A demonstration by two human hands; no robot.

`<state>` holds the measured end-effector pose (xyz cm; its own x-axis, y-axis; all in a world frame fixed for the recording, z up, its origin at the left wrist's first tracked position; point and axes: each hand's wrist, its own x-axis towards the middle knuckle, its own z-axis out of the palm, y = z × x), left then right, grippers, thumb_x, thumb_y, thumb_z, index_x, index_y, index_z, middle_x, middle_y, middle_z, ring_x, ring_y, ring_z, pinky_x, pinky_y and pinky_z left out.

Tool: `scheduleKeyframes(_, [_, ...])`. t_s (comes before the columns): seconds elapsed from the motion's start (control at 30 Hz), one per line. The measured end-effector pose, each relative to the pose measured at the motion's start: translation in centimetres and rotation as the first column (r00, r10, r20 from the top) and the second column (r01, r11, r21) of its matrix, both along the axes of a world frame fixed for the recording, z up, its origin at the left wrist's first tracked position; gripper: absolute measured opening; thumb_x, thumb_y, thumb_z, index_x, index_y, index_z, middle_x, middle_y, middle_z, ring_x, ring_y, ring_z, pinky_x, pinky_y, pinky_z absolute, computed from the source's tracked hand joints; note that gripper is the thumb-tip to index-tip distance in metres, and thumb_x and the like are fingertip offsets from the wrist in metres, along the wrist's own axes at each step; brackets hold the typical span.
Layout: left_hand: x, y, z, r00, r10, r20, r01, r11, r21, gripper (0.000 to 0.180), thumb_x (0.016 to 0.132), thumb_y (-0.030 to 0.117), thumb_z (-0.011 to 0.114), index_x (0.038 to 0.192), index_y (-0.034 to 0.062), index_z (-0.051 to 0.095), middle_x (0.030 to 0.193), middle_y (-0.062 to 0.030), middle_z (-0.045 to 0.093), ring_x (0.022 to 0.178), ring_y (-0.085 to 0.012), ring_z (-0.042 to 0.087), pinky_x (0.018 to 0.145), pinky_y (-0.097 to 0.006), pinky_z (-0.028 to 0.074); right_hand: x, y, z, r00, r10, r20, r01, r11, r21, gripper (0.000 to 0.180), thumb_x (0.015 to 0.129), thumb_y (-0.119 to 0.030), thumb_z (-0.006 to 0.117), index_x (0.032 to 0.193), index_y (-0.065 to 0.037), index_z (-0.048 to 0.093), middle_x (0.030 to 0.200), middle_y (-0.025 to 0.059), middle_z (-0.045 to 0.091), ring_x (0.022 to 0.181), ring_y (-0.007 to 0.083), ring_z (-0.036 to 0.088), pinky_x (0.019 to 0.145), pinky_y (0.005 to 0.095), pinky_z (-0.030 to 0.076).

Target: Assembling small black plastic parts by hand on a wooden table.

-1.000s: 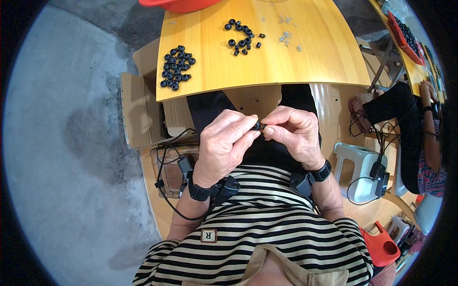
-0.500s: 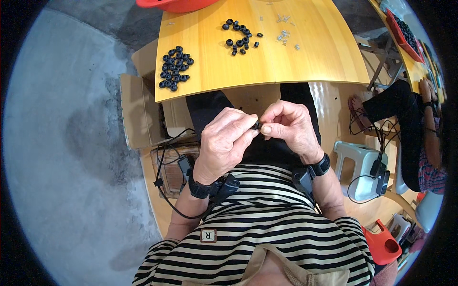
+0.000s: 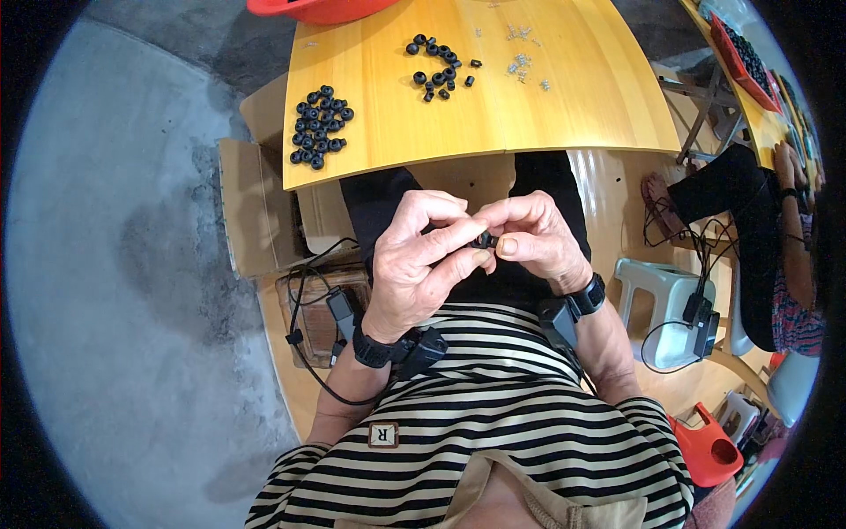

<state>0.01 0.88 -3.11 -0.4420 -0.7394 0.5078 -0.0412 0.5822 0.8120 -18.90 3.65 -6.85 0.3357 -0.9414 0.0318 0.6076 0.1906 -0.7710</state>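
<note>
Over my lap, just off the table's near edge, both hands meet around a small black round part (image 3: 482,239). My left hand (image 3: 423,260) pinches it between thumb and forefinger. From the other side, my right hand (image 3: 539,238) grips it with thumb and index fingertip. The fingers cover most of the part, so its exact shape is hidden. On the table lies a cluster of similar black round parts (image 3: 319,126) at the left edge. A looser arc of black parts (image 3: 446,55) lies in the middle, with small silvery pieces (image 3: 520,66) to its right.
The yellow wooden table (image 3: 564,115) spans the top. A red basin (image 3: 326,7) stands on its far left. Below left are an open cardboard box (image 3: 247,207) and cables; a pale stool (image 3: 659,309) stands at right. Another person's arm (image 3: 796,256) shows at the far right.
My hands have shifted slightly and drawn closer around the black part, which now shows between the fingertips. The left fingers have changed their hold a little.
</note>
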Motion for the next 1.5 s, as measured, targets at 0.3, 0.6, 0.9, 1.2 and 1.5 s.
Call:
scheduleKeyframes(0.3, [-0.4,0.0,0.1,0.997,-0.056,-0.047,0.053,0.997,-0.052,0.031,0.070,0.009,0.080,0.100,0.0045,0.073,0.095,-0.0068,0.062,0.096,-0.0262,0.057,0.084,-0.037,0.048,0.4,0.6,1.0,1.000,0.024,0.017,-0.024,1.000,-0.007,0.024,0.081,-0.018,0.072,0.093,0.001,0.066,0.067,0.0056,0.063,0.055,0.0083,0.057,0.049,0.0204,0.044])
scheduleKeyframes(0.6, [-0.7,0.5,1.2,0.999,0.018,0.045,-0.017,0.999,-0.031,0.033,0.065,0.001,0.080,0.097,0.0023,0.071,0.092,-0.0065,0.061,0.089,-0.0239,0.058,0.076,-0.032,0.049,1.6,0.3,0.9,0.997,0.060,0.045,-0.065,0.991,0.115,0.018,0.084,-0.018,0.068,0.078,-0.004,0.060,0.060,-0.0023,0.052,0.047,0.0036,0.041,0.043,0.0186,0.031])
scheduleKeyframes(0.9, [-0.5,0.0,1.0,0.990,-0.032,0.139,0.051,0.989,-0.135,0.024,0.067,-0.004,0.075,0.090,-0.0006,0.069,0.084,-0.0073,0.060,0.078,-0.0247,0.059,0.067,-0.033,0.049,1.2,0.6,0.2,0.990,0.117,0.083,-0.128,0.980,0.152,0.018,0.083,-0.018,0.071,0.077,-0.006,0.060,0.061,-0.0032,0.053,0.050,0.0025,0.042,0.045,0.0176,0.030])
scheduleKeyframes(1.2, [-0.7,0.4,0.4,0.991,-0.037,0.130,0.057,0.986,-0.157,0.025,0.065,-0.003,0.077,0.088,-0.0006,0.069,0.083,-0.0072,0.060,0.078,-0.0248,0.059,0.067,-0.033,0.051,1.5,0.2,-0.5,0.931,0.260,0.258,-0.308,0.936,0.168,0.025,0.079,-0.021,0.078,0.082,-0.003,0.061,0.062,-0.0055,0.047,0.049,0.0025,0.034,0.044,0.0190,0.021])
scheduleKeyframes(1.5, [-0.8,0.4,0.9,0.985,-0.024,0.169,0.046,0.991,-0.124,0.028,0.064,-0.002,0.078,0.091,-0.0007,0.070,0.090,-0.0073,0.064,0.086,-0.0254,0.061,0.073,-0.033,0.052,1.9,0.3,-0.6,0.978,0.170,0.118,-0.182,0.978,0.105,0.024,0.079,-0.023,0.078,0.087,-0.006,0.064,0.064,-0.0089,0.046,0.050,0.0003,0.033,0.045,0.0183,0.020])
